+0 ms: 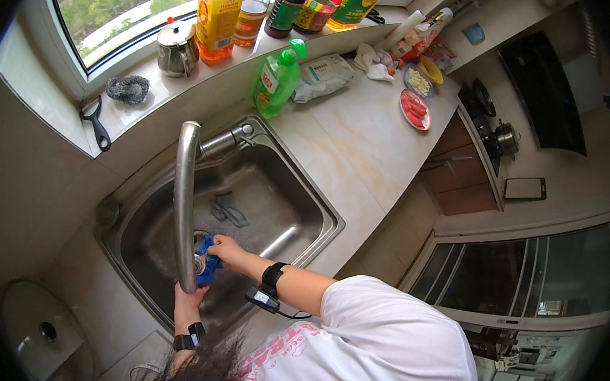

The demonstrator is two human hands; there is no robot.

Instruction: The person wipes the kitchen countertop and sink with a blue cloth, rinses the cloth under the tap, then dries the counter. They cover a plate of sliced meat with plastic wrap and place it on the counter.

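Note:
Both hands are low inside a stainless steel sink, below the curved metal faucet. My right hand grips the upper edge of a crumpled blue cloth. At the cloth's lower end is my left hand, partly covered by the faucet spout; its fingers appear closed on the cloth. A round metal piece shows beside the blue cloth, near the spout. Farther up the basin floor lies a wet grey-green cloth, apart from both hands.
A green pump bottle and a pack of wipes stand behind the sink. The sill holds a metal pot, a peeler and several bottles. A plate of reddish food sits right. A glass lid is at left.

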